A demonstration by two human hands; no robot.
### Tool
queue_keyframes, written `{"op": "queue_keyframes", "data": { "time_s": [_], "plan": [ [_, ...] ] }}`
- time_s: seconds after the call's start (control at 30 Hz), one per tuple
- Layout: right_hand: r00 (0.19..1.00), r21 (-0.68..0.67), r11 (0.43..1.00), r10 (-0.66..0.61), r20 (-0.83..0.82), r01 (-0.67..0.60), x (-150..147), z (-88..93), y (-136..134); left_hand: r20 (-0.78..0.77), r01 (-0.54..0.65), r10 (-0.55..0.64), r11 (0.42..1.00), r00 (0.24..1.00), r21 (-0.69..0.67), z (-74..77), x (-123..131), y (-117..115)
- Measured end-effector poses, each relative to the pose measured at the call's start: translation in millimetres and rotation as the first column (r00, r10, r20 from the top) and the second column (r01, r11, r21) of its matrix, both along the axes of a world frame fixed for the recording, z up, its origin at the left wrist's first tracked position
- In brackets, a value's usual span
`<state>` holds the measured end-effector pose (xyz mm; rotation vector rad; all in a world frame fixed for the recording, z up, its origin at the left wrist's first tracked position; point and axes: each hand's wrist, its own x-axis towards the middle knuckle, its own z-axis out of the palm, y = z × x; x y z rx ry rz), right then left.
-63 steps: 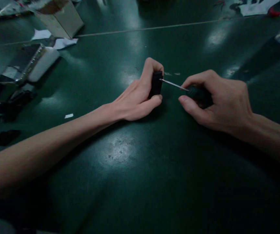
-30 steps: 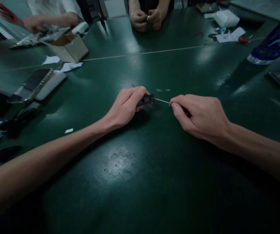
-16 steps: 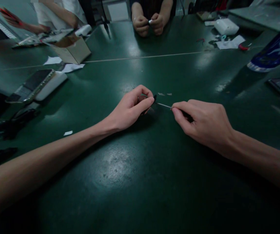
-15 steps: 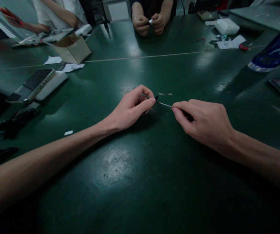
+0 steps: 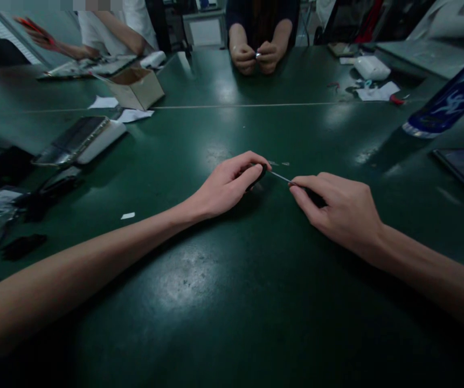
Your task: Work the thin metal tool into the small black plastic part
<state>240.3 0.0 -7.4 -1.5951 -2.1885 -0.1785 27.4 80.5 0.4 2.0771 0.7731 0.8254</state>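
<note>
Left hand [image 5: 229, 186] and right hand [image 5: 334, 207] meet over the dark green counter [image 5: 199, 334].

At left, the fingers close around a small black plastic part [image 5: 259, 178], mostly hidden, near the counter's middle. At right, thumb and fingers pinch a dark-handled screwdriver [image 5: 282, 177] together, its thin steel shaft lying almost level, its tip pointing left at the part's right end, touching or just beside it.

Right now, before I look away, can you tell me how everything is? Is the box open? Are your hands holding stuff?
Left hand: curled around a small black object
Right hand: pinching a small screwdriver
Screwdriver: metal shaft pointing at the black object
Cardboard box: open on top
Blue tube: tilted
</note>
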Motion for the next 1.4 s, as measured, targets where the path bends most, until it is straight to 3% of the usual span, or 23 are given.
{"op": "queue_keyframes", "data": {
  "time_s": [0.23,0.77,1.4],
  "plan": [
    [0.999,0.002,0.999,0.053,0.007,-0.053,-1,0.6,-5,-0.019,0.068,-0.068,0.998,0.998,0.004,-1.7,-1,-5],
    [0.989,-0.080,0.987,0.141,0.039,-0.137,-10,2.9,-26,-0.079,0.048,-0.054,0.996,0.995,-0.080,8.7,-16,-32],
    [0.993,-0.091,0.990,0.109,0.046,-0.105,-11,0.0,-25,-0.075,0.047,-0.067,0.970,0.995,-0.238,10.8,-15,-25]
  ]
}}
